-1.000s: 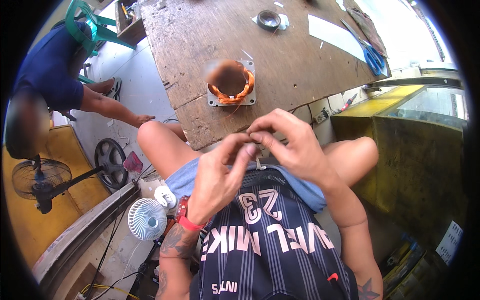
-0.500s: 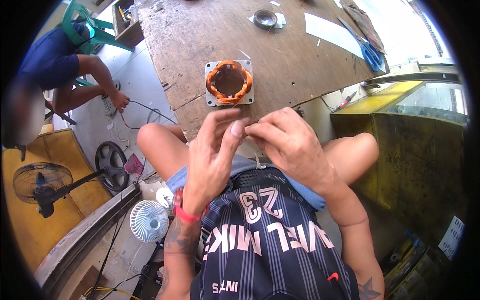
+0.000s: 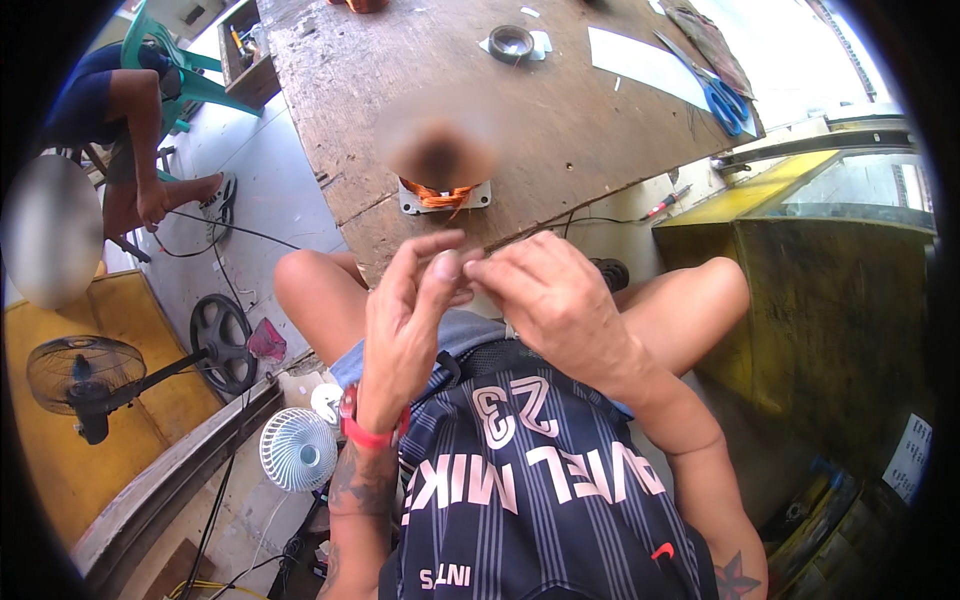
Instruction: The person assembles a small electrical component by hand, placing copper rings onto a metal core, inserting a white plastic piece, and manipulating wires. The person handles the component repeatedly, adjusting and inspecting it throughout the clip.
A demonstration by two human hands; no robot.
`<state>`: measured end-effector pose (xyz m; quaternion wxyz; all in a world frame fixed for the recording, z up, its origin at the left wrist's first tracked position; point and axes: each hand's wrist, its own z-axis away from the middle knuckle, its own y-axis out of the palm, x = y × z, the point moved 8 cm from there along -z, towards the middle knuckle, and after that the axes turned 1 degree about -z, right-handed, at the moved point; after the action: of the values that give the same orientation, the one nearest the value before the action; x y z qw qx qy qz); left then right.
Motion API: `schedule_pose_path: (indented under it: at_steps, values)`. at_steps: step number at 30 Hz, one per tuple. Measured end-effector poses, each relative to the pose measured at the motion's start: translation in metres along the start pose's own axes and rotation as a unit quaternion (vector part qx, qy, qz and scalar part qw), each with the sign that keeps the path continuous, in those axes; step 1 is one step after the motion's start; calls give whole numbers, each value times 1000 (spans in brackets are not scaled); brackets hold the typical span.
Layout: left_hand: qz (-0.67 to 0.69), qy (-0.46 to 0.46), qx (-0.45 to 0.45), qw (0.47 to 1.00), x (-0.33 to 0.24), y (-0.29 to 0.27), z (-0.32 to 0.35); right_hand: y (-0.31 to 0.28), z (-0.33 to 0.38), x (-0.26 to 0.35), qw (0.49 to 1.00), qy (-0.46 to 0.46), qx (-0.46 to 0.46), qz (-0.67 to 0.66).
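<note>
My left hand (image 3: 405, 310) and my right hand (image 3: 560, 300) meet above my lap, just short of the table's near edge. The thumb and fingers of each are pinched together, fingertips almost touching. Whatever lies between them is too small to make out. Just beyond my fingers, a motor stator (image 3: 443, 197) with orange copper windings and a square metal frame rests at the table's edge. A blur covers most of its upper part.
The wooden table (image 3: 400, 60) bears a tape roll (image 3: 511, 44), white paper (image 3: 645, 68) and blue-handled scissors (image 3: 727, 105). At left, a person (image 3: 135, 110) handles a black cable. A small fan (image 3: 298, 449) stands by my left arm; a yellow cabinet (image 3: 790, 290) is at right.
The view has shifted slightly, and part of another copper-wound piece now shows at the top edge. My hands stay pinched close together. The person at left has changed posture.
</note>
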<state>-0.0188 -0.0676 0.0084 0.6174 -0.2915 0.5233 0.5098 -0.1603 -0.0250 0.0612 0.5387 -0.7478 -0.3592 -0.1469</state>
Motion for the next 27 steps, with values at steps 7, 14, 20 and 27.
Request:
schedule_pose_path:
  at_steps: [7, 14, 20, 27]
  values:
    - [-36, -7, -11, 999, 13, -3, -17, -2, 11, -50, 953, 255, 4, -164]
    - [-161, 35, 100, 981, 8, 3, -9, 8, -9, -43, 941, 190, 70, -273]
    - [-221, 41, 138, 965, -2, 7, -5, -3, -3, -33, 944, 237, 25, -227]
    - [-268, 59, 102, 956, -6, -2, 15, 10, 7, -44, 895, 293, 48, -331]
